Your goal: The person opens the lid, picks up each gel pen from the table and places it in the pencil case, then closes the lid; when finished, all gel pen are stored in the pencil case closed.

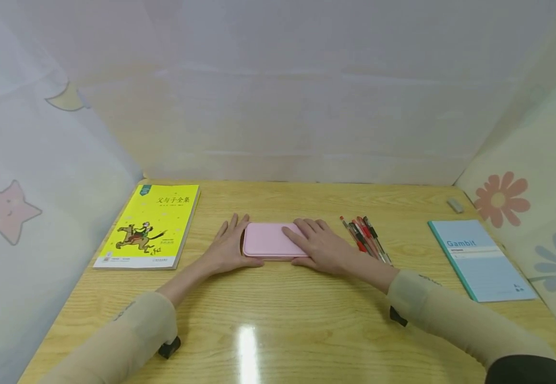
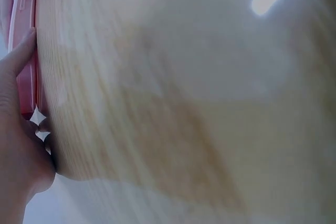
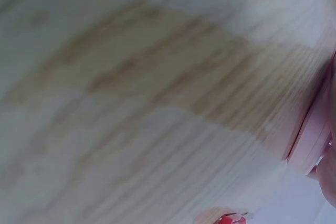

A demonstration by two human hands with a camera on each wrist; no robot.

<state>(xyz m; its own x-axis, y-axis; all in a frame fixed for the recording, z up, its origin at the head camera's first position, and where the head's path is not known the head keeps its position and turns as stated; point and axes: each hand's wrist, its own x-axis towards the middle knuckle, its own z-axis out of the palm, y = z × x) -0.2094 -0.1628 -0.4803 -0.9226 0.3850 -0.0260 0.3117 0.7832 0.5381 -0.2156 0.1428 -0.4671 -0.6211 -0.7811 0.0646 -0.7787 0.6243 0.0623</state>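
A closed pink pencil case (image 1: pixel 273 240) lies flat on the table in front of me. My left hand (image 1: pixel 227 250) holds its left end, fingers spread at the back left and thumb along the front edge. From the right, my right hand (image 1: pixel 328 248) grips the case, fingers across the top and thumb at the front. In the left wrist view, the left thumb touches the front side of the pencil case (image 2: pixel 26 90). Only the edge of the case (image 3: pixel 310 142) and part of the right hand (image 3: pixel 328 177) show in the right wrist view.
Several red and black pens (image 1: pixel 365 237) lie just right of the right hand. A yellow book (image 1: pixel 150 226) is at the left, a light blue notebook (image 1: pixel 482 261) at the right. Behind the notebook sits a small grey block (image 1: pixel 455 205). Cloth walls (image 1: pixel 278 128) enclose the wooden table (image 1: pixel 278 304).
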